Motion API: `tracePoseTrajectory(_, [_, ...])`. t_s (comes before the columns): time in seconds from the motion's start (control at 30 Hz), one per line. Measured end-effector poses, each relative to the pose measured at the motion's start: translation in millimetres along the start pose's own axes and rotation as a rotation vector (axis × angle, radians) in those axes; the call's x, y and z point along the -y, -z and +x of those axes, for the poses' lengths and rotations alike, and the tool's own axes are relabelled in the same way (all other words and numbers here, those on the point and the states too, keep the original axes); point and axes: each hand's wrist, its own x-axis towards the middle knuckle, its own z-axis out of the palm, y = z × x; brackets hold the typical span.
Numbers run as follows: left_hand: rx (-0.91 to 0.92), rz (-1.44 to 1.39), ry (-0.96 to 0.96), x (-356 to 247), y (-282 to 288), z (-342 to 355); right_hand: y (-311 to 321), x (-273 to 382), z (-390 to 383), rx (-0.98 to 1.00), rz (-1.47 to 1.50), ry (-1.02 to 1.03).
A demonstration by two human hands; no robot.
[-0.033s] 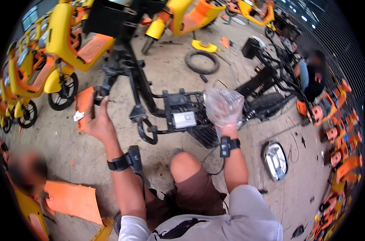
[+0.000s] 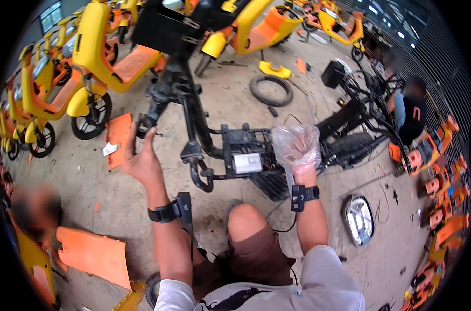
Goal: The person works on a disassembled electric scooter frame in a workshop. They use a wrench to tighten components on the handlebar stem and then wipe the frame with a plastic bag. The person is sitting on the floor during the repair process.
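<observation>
My left hand (image 2: 143, 165) is raised with thumb and forefinger apart. They stand either side of a black ring-shaped end (image 2: 143, 125) of the scooter frame; whether they touch it I cannot tell. A clear plastic bag or loose glove (image 2: 304, 140) covers my right hand (image 2: 300, 155), whose fingers look spread inside it. That hand is over the right part of the stripped black scooter frame (image 2: 210, 142), which lies across the floor in front of me. Beside it, a silver box (image 2: 247, 163) is set into the frame's middle.
Yellow and orange scooters (image 2: 93, 57) line the left and back. A loose tire (image 2: 271, 90) lies beyond the frame, a silver lamp-like part (image 2: 359, 220) to my right. Orange panels (image 2: 93, 254) lie at left. One person (image 2: 412, 111) is at far right, another (image 2: 36, 210) at left.
The whole view has shifted, so the scene sits slightly farther right and lower. Both hands keep about the same places against the frame.
</observation>
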Motion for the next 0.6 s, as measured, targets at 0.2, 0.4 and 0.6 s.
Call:
tracePoseTrajectory(0.2, [0.015, 0.045, 0.083, -4, 0, -1, -66, 83, 15, 0.158, -0.070, 0.306])
tracePoseTrajectory(0.4, [0.043, 0.074, -0.038, -8, 4, 1, -198, 181, 1, 0.539, -0.366, 0.590])
tracePoseTrajectory(0.6, [0.048, 0.112, -0.057, -6, 7, 2, -321, 193, -8, 0.563, -1.198, 1.081])
